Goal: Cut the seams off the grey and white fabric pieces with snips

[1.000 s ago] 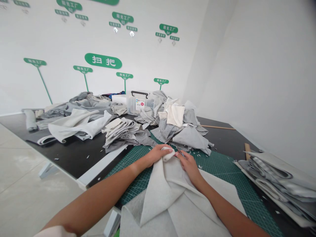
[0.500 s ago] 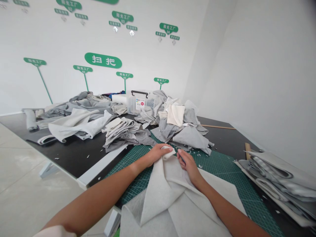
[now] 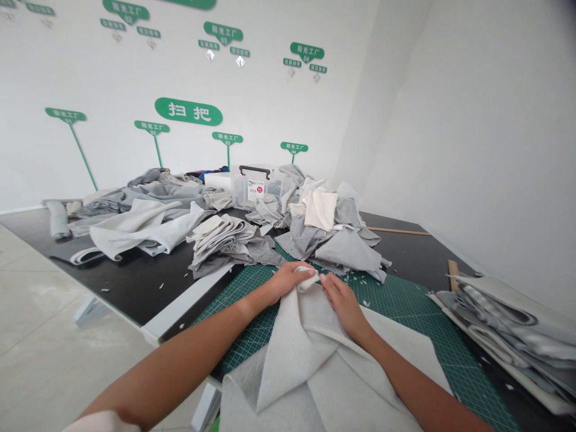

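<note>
Cutting mat (image 3: 405, 324), green and gridded, fills the middle of the shot, with heaps of grey fabric scraps (image 3: 333, 240) just past its far edge. On the mat lies a big pale grey felt sheet (image 3: 292, 360), soft and fuzzy, folded over itself into pointy flaps. Left hand (image 3: 285, 283) is pinching a bunched corner of it at the top. Right hand (image 3: 344, 306) rests on the felt just beside, can't tell if it's gripping.

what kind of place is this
Probably a small textile workshop or factory room: a long black worktable is heaped with grey and off-white felt-like fabric pieces, a green gridded cutting mat lies on it, and numbered green signs line the white wall.
</note>
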`<state>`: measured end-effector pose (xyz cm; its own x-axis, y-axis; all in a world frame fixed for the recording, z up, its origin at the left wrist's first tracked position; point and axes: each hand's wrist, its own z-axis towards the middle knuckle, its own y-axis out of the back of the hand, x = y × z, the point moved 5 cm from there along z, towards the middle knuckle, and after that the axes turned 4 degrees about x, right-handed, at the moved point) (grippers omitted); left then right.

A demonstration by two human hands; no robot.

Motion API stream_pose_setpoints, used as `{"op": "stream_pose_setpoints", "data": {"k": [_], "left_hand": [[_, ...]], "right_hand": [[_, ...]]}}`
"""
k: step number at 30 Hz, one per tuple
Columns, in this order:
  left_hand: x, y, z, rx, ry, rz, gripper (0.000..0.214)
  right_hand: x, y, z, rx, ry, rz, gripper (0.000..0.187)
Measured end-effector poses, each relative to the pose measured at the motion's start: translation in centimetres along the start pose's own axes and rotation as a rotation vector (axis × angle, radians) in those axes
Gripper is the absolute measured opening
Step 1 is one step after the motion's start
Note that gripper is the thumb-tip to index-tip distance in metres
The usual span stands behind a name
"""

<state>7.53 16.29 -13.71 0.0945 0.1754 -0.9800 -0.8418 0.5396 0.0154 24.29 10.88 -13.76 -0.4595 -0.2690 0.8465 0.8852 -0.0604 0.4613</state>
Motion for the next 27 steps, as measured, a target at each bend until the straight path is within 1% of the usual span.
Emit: {"op": "stream_pose_setpoints", "data": {"k": [5, 11, 22, 27], "left_hand": [[0.02, 0.00, 0.03, 0.003, -0.008, 0.036, 0.041], [-0.19, -0.17, -0.13, 0.022, -0.021, 0.041, 0.041], [0.26, -0.13, -0.11, 0.014, -0.033, 0.051, 0.037], [0.35, -0.18, -0.11, 0.014, -0.035, 0.054, 0.039]], "right_hand": [[0.28, -0.06, -0.12, 0.034, 0.002, -0.038, 0.044], [0.76, 0.07, -0.21, 0.044, 0.020, -0.094, 0.044], [0.51, 0.03, 0.02, 0.059, 0.041, -0.144, 0.042], [0.58, 0.02, -0.11, 0.064, 0.035, -0.163, 0.043]]}}
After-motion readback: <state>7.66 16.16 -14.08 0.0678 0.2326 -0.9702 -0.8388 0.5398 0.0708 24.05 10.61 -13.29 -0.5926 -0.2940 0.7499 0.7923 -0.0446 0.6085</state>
